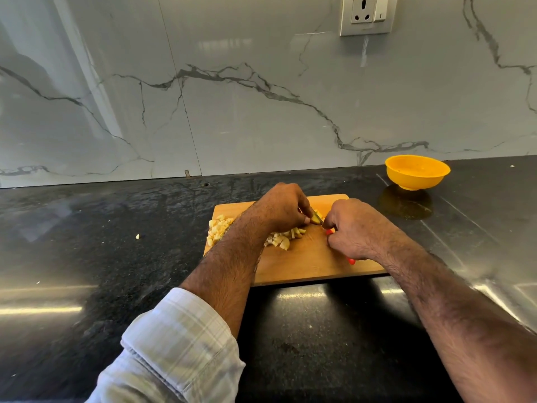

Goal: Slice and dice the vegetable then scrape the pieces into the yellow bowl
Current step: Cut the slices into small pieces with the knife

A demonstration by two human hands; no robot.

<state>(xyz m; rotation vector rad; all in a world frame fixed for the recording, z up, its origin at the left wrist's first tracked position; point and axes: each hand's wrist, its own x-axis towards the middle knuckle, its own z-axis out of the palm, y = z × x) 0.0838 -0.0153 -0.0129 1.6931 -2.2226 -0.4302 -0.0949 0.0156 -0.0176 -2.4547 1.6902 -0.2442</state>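
Note:
A wooden cutting board (308,263) lies on the black counter. Pale diced vegetable pieces (217,228) are heaped on its left part, partly hidden by my left forearm. My left hand (279,207) pinches a small remaining vegetable piece (315,219) at the board's back middle. My right hand (353,228) is closed on a knife with a red handle (351,260); the blade is mostly hidden and meets the held piece. The yellow bowl (417,172) stands empty at the back right, apart from the board.
One stray vegetable bit (137,236) lies on the counter left of the board. A marble wall (261,97) rises behind the counter, with a power socket (366,14) high up. The counter's near edge is out of view.

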